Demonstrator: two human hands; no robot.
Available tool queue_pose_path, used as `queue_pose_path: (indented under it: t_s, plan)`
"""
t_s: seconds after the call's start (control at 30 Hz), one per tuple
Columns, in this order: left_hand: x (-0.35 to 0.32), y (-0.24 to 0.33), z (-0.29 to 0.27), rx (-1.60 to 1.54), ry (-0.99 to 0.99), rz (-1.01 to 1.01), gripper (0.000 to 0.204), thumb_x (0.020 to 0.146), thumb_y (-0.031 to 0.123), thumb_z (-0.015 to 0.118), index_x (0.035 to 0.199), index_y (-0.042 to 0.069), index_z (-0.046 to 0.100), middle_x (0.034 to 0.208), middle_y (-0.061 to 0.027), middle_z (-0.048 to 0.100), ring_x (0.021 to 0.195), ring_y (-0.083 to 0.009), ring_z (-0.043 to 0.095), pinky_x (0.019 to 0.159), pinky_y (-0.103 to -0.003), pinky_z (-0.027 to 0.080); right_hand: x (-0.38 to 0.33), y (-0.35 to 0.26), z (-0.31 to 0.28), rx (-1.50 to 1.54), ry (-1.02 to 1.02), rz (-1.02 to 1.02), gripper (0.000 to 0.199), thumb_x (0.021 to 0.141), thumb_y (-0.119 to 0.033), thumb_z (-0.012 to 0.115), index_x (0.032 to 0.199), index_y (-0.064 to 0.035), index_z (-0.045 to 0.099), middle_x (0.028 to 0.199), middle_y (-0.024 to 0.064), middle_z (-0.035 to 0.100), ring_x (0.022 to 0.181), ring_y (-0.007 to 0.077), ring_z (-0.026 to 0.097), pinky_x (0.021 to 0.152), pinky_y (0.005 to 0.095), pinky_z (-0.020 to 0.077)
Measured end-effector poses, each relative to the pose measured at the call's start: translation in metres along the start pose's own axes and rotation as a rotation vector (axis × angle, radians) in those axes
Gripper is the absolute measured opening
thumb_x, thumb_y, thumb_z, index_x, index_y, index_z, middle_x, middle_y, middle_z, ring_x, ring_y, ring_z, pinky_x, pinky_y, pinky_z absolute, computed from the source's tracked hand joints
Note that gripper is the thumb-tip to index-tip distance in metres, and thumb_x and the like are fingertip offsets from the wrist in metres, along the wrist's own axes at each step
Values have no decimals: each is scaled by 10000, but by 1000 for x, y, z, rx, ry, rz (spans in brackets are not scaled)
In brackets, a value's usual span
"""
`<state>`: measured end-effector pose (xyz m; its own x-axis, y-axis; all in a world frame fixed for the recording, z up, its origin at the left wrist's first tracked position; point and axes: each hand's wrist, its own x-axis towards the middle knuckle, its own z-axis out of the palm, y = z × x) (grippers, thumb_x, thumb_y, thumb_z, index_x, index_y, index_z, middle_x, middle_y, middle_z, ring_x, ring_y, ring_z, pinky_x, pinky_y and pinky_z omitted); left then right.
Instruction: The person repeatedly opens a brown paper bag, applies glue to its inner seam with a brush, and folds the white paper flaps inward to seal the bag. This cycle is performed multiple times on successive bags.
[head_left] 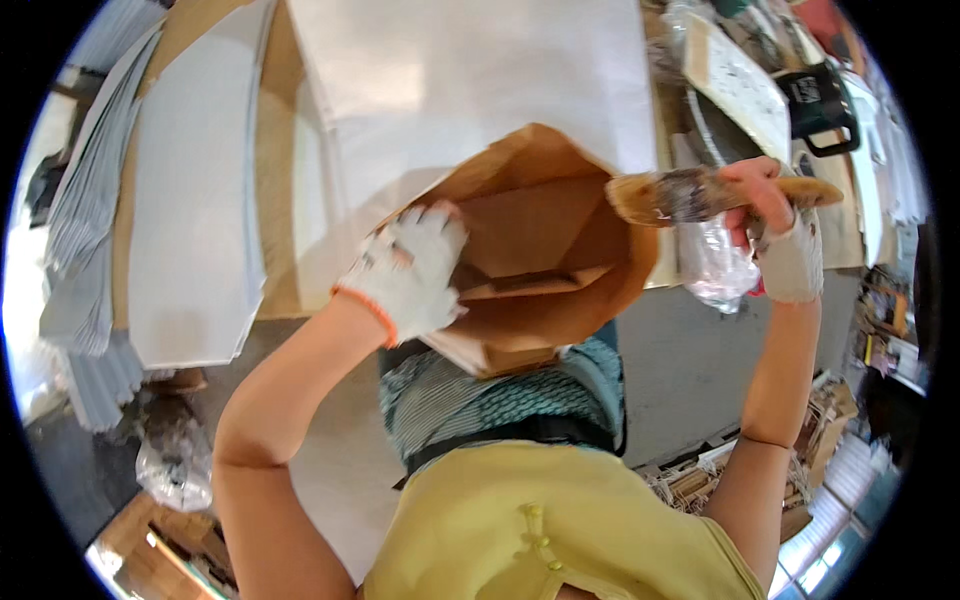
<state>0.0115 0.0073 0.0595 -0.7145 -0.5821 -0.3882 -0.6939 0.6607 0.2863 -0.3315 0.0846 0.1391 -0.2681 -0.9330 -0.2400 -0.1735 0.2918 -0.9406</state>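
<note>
My left hand [412, 272], in a white knit glove with an orange cuff, grips the rim of an open brown paper bag [540, 250] and holds it up in front of me, mouth toward my face. Folded brown flaps show inside the bag. My right hand [775, 225], in a worn glove with the fingers exposed, holds a wide wooden-handled brush [690, 195]. Its bristle end rests at the bag's right rim.
A large white paper sheet [470, 80] lies on the brown workbench [275, 200] behind the bag. Stacks of white sheets [195, 200] and grey striped paper [85, 220] sit at left. A black container [820, 105] and a crumpled clear plastic bag [715, 265] are at right.
</note>
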Motion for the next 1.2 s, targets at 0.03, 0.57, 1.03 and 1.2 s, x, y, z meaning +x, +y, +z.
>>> queue_pose_path:
  t_s: [0.03,0.57,1.03,1.2]
  plan:
    - [-1,0,-7,-34,-43,-73,700,707,359,796,1242,22,496,1379,-157,484,1256,-365,494,1014,-451,443,0,3,26,-22,-113,-60,210,950,-290,631,962,-88,688,682,-14,590,557,52,529,491,191,415]
    - [73,16,-26,-22,-187,-170,388,879,357,611,1118,54,654,1089,-189,675,1009,-399,652,863,-468,540,-24,48,98,-322,177,-230,97,902,-110,675,952,-31,649,799,16,638,743,74,591,643,238,485]
    - [88,1,-3,-14,-37,-278,305,865,303,624,1015,54,718,1033,-183,703,946,-378,676,829,-453,555,-38,77,116,-971,229,-349,124,788,-180,714,768,-106,617,753,115,636,702,323,651,626,418,524]
    - [88,-10,-7,-23,-15,-348,241,862,256,630,984,66,715,1008,-179,701,951,-361,673,821,-434,552,-26,54,89,-262,34,-169,235,915,-251,656,1053,-68,707,787,30,696,649,185,660,603,348,519]
